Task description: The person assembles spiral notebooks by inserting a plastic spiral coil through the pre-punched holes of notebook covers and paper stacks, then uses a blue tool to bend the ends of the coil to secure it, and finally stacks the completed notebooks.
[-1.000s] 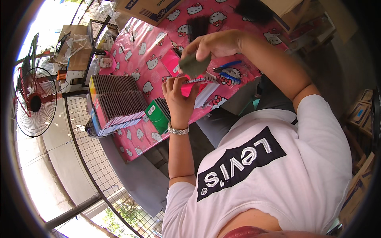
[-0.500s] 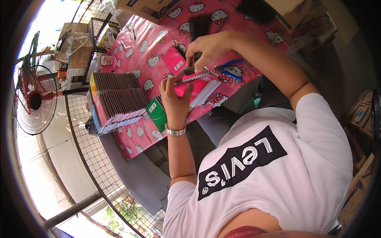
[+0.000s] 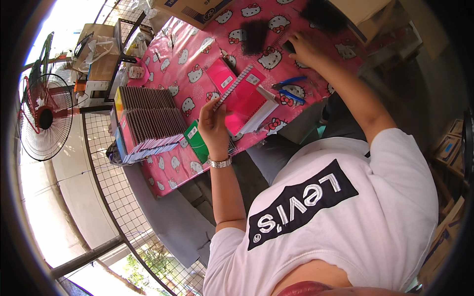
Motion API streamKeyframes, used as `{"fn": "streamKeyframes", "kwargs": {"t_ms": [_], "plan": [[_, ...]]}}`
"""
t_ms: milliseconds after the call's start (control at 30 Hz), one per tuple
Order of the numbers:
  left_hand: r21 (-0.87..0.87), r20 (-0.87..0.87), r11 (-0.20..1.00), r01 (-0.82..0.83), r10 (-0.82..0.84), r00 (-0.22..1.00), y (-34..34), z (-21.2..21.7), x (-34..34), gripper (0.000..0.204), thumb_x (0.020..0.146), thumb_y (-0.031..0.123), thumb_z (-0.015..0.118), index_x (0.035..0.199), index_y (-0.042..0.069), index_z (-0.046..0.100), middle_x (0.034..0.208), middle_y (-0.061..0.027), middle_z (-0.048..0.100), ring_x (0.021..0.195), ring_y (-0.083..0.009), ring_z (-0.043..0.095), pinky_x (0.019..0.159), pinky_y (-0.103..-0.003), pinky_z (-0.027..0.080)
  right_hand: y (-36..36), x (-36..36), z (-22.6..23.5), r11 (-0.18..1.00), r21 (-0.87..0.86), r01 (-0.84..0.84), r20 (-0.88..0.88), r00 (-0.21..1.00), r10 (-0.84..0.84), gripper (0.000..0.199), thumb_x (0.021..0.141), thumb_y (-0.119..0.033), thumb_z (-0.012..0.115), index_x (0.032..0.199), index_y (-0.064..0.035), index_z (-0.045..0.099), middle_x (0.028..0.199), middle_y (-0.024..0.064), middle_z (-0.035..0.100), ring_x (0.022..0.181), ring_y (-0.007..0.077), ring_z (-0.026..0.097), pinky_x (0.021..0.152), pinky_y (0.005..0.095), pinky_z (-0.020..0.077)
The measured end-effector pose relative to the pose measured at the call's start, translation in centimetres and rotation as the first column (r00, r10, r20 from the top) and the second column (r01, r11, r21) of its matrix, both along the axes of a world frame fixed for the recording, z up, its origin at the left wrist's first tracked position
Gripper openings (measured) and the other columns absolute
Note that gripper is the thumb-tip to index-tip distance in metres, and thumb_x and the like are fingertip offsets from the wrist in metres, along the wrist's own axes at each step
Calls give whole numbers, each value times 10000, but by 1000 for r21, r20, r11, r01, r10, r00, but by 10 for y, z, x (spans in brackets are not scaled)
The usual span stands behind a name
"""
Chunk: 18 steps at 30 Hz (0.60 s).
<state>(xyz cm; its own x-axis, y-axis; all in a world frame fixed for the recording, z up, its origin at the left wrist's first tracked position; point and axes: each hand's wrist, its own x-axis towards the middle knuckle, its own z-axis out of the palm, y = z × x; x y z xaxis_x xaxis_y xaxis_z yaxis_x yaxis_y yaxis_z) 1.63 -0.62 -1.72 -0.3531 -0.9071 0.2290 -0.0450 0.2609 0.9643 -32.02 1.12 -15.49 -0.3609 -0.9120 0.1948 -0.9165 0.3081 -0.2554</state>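
Note:
At the near edge of the table, my left hand [image 3: 214,122] pinches the edge of a pink spiral notebook [image 3: 243,98] by its coil-bound side. That notebook rests on a stack of pink-covered books with white pages [image 3: 261,112]. Another pink notebook [image 3: 220,73] lies just behind. Farther right, my right hand [image 3: 305,49] is closed round a small dark block [image 3: 289,47] whose kind I cannot make out. It is over the tablecloth, right of a pile of black coils [image 3: 254,37]. Blue-handled pliers [image 3: 290,90] lie between the books and my right forearm.
A tall stack of spiral notebooks [image 3: 150,121] stands on the left, beside a green notebook [image 3: 196,143]. Cardboard boxes [image 3: 192,11] sit at the far edge. More black coils [image 3: 323,16] lie at the far right. A fan [image 3: 45,118] stands beyond the table's left side.
My right hand has moved away from the notebook, far and to the right, taking the dark block along. The left hand stays at the notebook's coil edge, which is now more uncovered.

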Motion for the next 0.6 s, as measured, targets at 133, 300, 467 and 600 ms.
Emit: {"fn": "streamKeyframes", "kwargs": {"t_ms": [133,300,467,600], "plan": [[31,17,994,-107,107,994,6,-17,7,155,928,-11,616,1078,-53,621,925,-64,659,786,-115,652,636,-249,549,63,55,1,924,-286,-255,-52,967,251,670,781,-285,748,1368,-91,491,1353,149,484,1325,353,410,1078,500,343],[20,37,985,-171,170,985,5,-11,-4,170,952,61,619,1075,-57,624,910,-68,660,740,-121,665,633,-254,561,97,83,-7,935,-74,-346,69,934,351,605,815,-256,717,1353,-71,512,1272,144,551,1206,327,522,1026,453,412],[-94,19,982,-162,164,986,3,-15,-2,175,952,56,620,1085,-57,624,859,-58,671,718,-123,673,622,-236,544,89,93,58,907,-407,-103,657,657,369,517,805,-188,703,1282,-37,571,1182,147,596,1054,328,603,931,413,483],[0,115,991,-131,130,985,4,-13,1,191,939,10,604,1111,-71,609,932,-81,674,858,-137,666,679,-270,585,91,133,111,724,-649,-233,521,558,646,539,758,-184,737,1253,-25,594,1171,157,592,1057,328,593,932,402,481]]}}
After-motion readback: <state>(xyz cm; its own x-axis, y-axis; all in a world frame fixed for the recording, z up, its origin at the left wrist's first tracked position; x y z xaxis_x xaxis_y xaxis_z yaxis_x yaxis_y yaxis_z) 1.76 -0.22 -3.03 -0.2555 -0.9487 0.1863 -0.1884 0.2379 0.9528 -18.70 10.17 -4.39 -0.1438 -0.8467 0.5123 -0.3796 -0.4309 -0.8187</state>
